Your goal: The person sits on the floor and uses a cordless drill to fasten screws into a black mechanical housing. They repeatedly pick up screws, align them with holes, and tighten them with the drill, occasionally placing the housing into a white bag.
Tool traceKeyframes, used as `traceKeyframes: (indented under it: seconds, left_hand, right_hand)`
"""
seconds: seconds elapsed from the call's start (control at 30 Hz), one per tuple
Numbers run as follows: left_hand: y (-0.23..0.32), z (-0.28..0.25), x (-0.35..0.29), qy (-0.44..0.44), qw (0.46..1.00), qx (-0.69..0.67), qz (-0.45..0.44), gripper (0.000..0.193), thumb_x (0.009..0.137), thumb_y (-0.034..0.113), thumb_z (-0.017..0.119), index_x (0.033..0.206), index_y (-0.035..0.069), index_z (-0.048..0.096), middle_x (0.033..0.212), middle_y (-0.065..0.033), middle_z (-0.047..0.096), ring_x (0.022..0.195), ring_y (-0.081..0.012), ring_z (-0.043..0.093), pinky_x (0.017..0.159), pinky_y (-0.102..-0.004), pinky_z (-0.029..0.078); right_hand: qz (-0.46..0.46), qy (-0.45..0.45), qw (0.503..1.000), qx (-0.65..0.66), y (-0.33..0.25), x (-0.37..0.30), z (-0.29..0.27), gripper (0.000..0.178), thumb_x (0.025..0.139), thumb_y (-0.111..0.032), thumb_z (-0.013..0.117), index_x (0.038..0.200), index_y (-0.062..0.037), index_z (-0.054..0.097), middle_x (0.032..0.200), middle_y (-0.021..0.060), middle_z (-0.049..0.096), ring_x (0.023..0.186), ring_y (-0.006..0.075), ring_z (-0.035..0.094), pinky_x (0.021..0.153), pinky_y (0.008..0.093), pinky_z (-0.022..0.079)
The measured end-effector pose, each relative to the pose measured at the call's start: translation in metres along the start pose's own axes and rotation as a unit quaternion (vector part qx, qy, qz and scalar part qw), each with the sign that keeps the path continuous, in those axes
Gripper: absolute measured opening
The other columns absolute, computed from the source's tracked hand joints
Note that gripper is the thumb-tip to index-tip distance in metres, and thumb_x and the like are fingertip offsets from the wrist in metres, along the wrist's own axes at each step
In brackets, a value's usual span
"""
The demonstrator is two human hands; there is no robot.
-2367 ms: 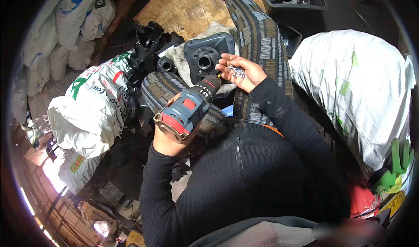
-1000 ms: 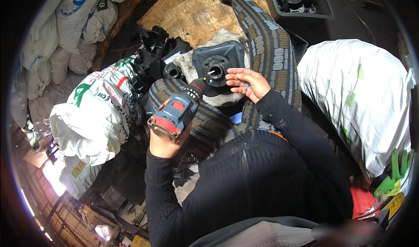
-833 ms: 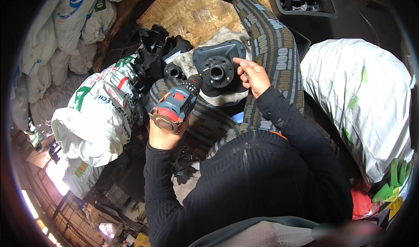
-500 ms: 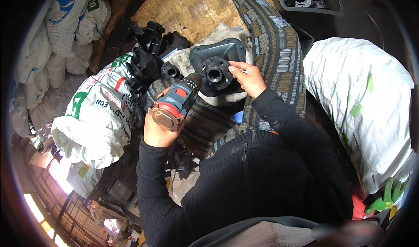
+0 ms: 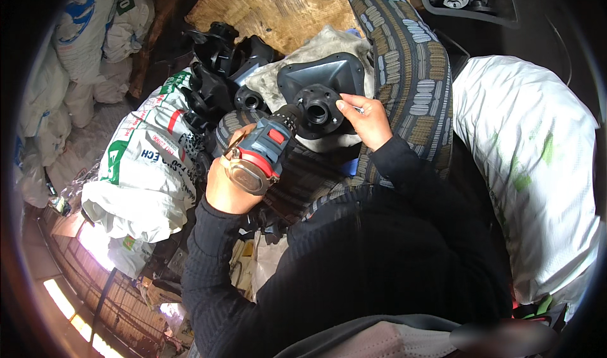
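Note:
My left hand (image 5: 229, 187) is wrapped round a blue-grey cordless drill (image 5: 270, 140) with red accents. The drill's chuck points away from me, to the left edge of a black round flange (image 5: 305, 97); the bit's tip is hidden. Behind the flange spreads the squarish rim of a black housing (image 5: 344, 66) with holes along its edge, resting on a pale cloth. My right hand (image 5: 368, 123) is closed in a pinch at the flange's right rim. A small silvery piece shows by its fingers, too small to name.
Black parts (image 5: 215, 89) are heaped left of the cloth (image 5: 265, 78), beside a white printed sack (image 5: 148, 152). My patterned trouser leg (image 5: 414, 73) curves along the right. Another white sack (image 5: 525, 143) stands beyond it. A grey bin (image 5: 496, 18) of metal parts sits far right.
The view has shifted slightly, so most things appear a little to the right. The drill stays at the flange's left side and my right hand still pinches at its right rim.

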State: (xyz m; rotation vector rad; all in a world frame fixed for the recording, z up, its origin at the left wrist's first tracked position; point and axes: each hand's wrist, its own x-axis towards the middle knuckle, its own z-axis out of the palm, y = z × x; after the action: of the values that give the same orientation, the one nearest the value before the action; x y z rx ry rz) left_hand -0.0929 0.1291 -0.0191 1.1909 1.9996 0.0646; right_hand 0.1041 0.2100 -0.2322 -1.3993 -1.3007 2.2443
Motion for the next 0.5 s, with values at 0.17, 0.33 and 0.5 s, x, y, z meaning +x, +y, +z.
traceKeyframes:
  seconds: [0.17, 0.33, 0.5]
  left_hand:
    - [-0.011, 0.005, 0.011, 0.012, 0.995, 0.031, 0.098, 0.046, 0.065, 0.004, 0.071, 0.11, 0.004, 0.063, 0.109, -0.0155, 0.064, 0.101, -0.0346, 0.063, 0.089, -0.0396, 0.05]
    - [-0.021, 0.017, 0.005, 0.075, 0.994, 0.02, 0.072, 0.041, 0.069, 0.007, 0.073, 0.108, 0.001, 0.062, 0.107, -0.0159, 0.065, 0.1, -0.034, 0.063, 0.088, -0.04, 0.05]
    - [0.001, 0.023, -0.03, 0.139, 0.983, -0.002, 0.119, 0.037, 0.073, 0.008, 0.076, 0.106, -0.002, 0.063, 0.102, -0.0148, 0.066, 0.098, -0.0327, 0.064, 0.089, -0.0412, 0.049]
  right_hand:
    - [0.011, -0.012, 1.0, -0.025, -0.006, 0.0, -0.003, 0.039, 0.09, -0.023, 0.066, 0.113, 0.0078, 0.064, 0.107, 0.0173, 0.068, 0.1, 0.0197, 0.063, 0.089, 0.03, 0.047]
    - [-0.037, 0.002, 0.998, -0.054, -0.004, 0.0, -0.001, 0.036, 0.091, -0.025, 0.063, 0.111, 0.006, 0.065, 0.099, 0.017, 0.071, 0.094, 0.0205, 0.066, 0.083, 0.0302, 0.05]
    - [0.067, -0.092, 0.97, 0.214, -0.026, -0.02, -0.02, 0.039, 0.098, -0.017, 0.047, 0.133, -0.0008, 0.051, 0.091, 0.0021, 0.06, 0.074, 0.0077, 0.054, 0.061, 0.0218, 0.047]
